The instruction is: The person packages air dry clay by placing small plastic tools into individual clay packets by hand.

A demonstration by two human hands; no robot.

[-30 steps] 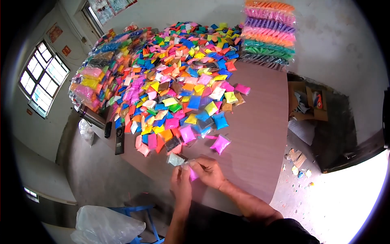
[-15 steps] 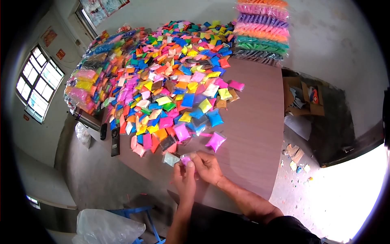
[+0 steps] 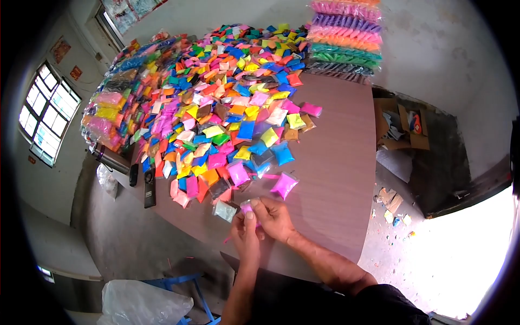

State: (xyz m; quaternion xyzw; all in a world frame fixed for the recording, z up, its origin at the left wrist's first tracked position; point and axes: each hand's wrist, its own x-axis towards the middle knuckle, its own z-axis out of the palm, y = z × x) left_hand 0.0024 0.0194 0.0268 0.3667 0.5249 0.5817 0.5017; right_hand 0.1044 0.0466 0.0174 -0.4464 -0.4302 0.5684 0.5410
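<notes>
Both hands meet above the near edge of the brown table (image 3: 336,162). My left hand (image 3: 247,234) has its fingers closed on a small pink packet (image 3: 247,208), its thumb on top. From the other side my right hand (image 3: 273,218) pinches the same packet, and the fingers partly hide it. Just left of them lies a whitish packet (image 3: 224,210). A brighter pink packet (image 3: 285,184) rests on the table above my right hand. Beyond spreads a large heap of many-coloured packets (image 3: 216,116).
Bagged coloured pieces (image 3: 346,38) are stacked at the back. A dark remote (image 3: 149,189) and a metal flask (image 3: 111,159) lie at the left edge. An open cardboard box (image 3: 403,127) stands right of the table. A blue stool (image 3: 187,279) and plastic bag (image 3: 143,303) are lower left.
The view has shifted, so the table contents appear further left. The pink packet, earlier lower between my hands, now shows higher at my fingertips. Both hands still hold it.
</notes>
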